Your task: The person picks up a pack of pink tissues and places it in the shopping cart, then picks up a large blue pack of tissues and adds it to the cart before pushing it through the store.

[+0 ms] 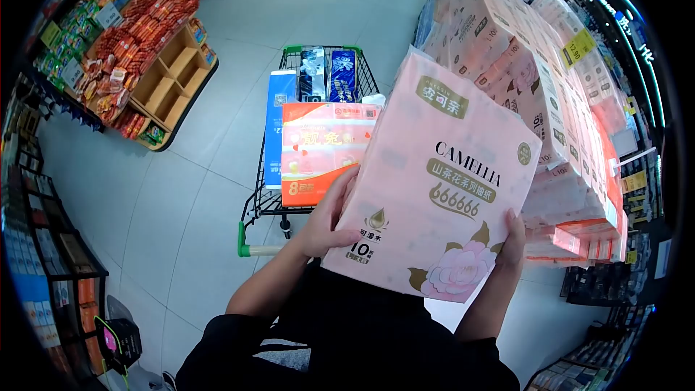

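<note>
A large pink tissue pack (441, 174) printed "CAMELLIA" with a flower is held up in front of me by both hands. My left hand (327, 217) grips its left edge. On its lower right edge sits my right hand (512, 239), fingers wrapped round the pack. Just beyond stands a shopping cart (255, 203) with a green handle, holding an orange tissue pack (322, 148), a blue pack (279, 123) and dark packs (329, 72) at its far end.
A stack of pink and white tissue packs (543, 87) rises on the right. At the upper left is a wooden display shelf (170, 72) with red snack packets. Dark shelving (51, 261) lines the left edge. Grey tiled floor (181, 210) surrounds the cart.
</note>
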